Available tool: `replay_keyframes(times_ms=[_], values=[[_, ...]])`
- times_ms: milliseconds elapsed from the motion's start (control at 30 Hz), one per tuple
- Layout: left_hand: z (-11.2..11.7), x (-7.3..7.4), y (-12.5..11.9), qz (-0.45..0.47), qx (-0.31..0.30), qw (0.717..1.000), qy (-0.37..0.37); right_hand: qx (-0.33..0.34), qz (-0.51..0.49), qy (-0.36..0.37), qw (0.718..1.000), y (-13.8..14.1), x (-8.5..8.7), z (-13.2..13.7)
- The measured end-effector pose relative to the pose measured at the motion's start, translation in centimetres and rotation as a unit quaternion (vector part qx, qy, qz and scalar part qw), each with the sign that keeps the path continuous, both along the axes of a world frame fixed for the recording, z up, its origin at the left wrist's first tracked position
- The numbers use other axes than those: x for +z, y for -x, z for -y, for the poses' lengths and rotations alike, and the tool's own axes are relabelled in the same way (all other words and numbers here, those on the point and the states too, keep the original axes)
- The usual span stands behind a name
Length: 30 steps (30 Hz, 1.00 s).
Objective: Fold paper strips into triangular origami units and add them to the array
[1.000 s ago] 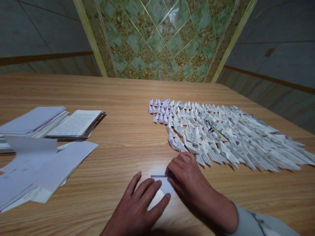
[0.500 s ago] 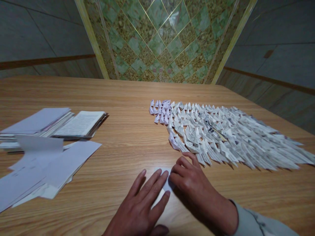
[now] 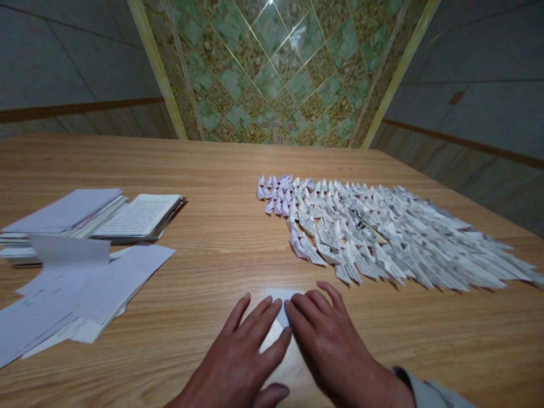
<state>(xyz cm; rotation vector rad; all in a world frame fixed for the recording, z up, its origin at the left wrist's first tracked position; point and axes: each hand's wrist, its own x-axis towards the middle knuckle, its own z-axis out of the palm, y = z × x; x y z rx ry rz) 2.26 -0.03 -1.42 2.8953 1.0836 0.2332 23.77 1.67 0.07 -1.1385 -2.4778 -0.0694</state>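
A small white sheet of paper [image 3: 280, 300] lies on the wooden table [image 3: 221, 249] near the front edge, mostly covered by both hands. My left hand [image 3: 242, 357] lies flat on its left part, fingers stretched out and apart. My right hand [image 3: 327, 340] presses flat on its right part, fingers extended forward beside the left fingers. Just beyond the right hand begins a large spread of several small folded paper boats [image 3: 374, 232], laid in rows across the right half of the table.
Loose white sheets [image 3: 76, 294] lie fanned at the left front. Behind them sit stacks of papers and printed booklets [image 3: 136, 215]. A green and gold patterned floor strip [image 3: 276, 68] shows beyond the table's far edge.
My right hand has uncurled from pinching the paper's edge and now lies flat on it. My left hand slid slightly forward. The view shifted a little.
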Motion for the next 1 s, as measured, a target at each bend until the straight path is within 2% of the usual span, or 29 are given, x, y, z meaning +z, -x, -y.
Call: replay_keyframes(times_ms=[167, 267, 433, 600, 733, 833, 1000], values=[[-0.3, 1.6, 0.0, -0.034, -0.004, 0.999, 0.038, -0.021, 0.012, -0.032, 0.999, -0.4, -0.6, 0.8], [-0.4, 2.1, 0.0, -0.033, -0.001, 0.999, 0.033, -0.040, 0.013, -0.045, 0.998, -1.0, -0.5, 1.0], [-0.3, 2.3, 0.2, -0.023, -0.004, 1.000, -0.013, -0.060, -0.002, -0.057, 0.997, -1.8, -0.3, 1.1], [-0.7, 2.2, 0.4, 0.030, 0.012, 0.997, -0.076, -0.055, 0.008, -0.035, 0.998, -1.9, 0.0, 0.8], [-2.1, 3.0, -0.9, 0.069, 0.056, 0.996, -0.029, -0.036, 0.040, -0.028, 0.998, -1.6, 0.9, -0.6], [-3.7, 4.0, -2.2, 0.059, 0.075, 0.995, 0.010, -0.021, 0.070, -0.021, 0.997, -1.2, 1.5, -2.3], [-5.4, 4.6, -2.8, 0.077, 0.144, 0.984, 0.069, -0.043, 0.083, 0.003, 0.996, -0.7, 1.6, -3.8]])
